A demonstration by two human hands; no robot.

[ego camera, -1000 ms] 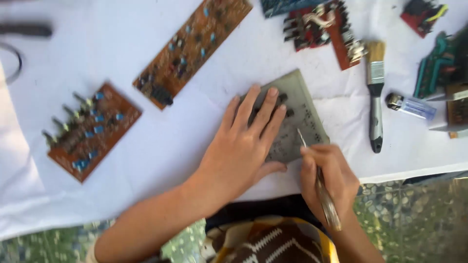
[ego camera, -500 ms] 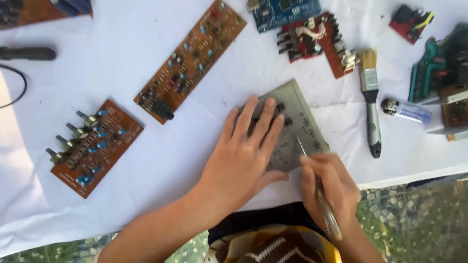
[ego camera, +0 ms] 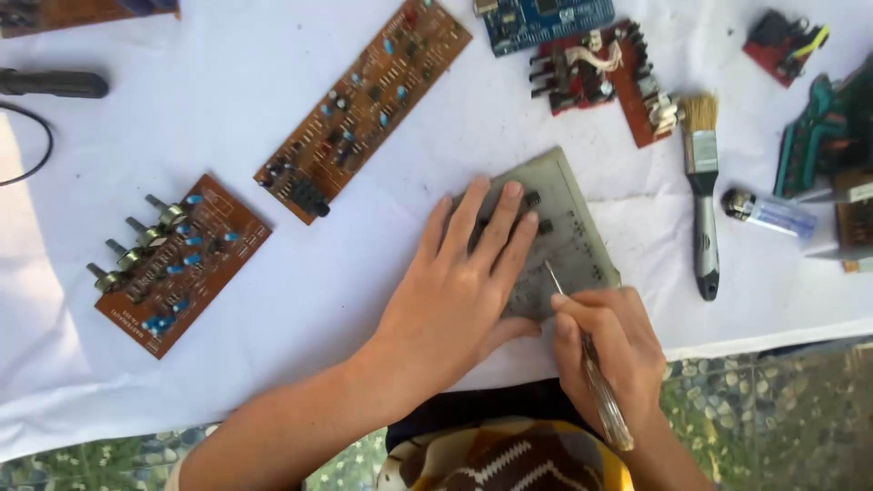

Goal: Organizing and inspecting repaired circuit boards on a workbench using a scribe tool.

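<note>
A grey-green circuit board [ego camera: 573,218] lies on the white-covered table [ego camera: 364,273] near its front edge. My left hand [ego camera: 455,291] presses flat on the board's left half with fingers spread. My right hand [ego camera: 605,350] grips a thin screwdriver [ego camera: 591,364] with a clear handle. Its metal tip touches the board's lower middle, just right of my left fingers.
Two brown circuit boards lie to the left, one with knobs [ego camera: 173,259] and a long one [ego camera: 364,105]. A blue board [ego camera: 546,18] and a red board [ego camera: 605,73] sit at the back. A paintbrush [ego camera: 702,195], a lighter [ego camera: 768,214] and green parts [ego camera: 823,132] lie right.
The view has shifted slightly, so everything sits lower in the frame. Both hands stay on the grey-green board, the screwdriver tip still against it.
</note>
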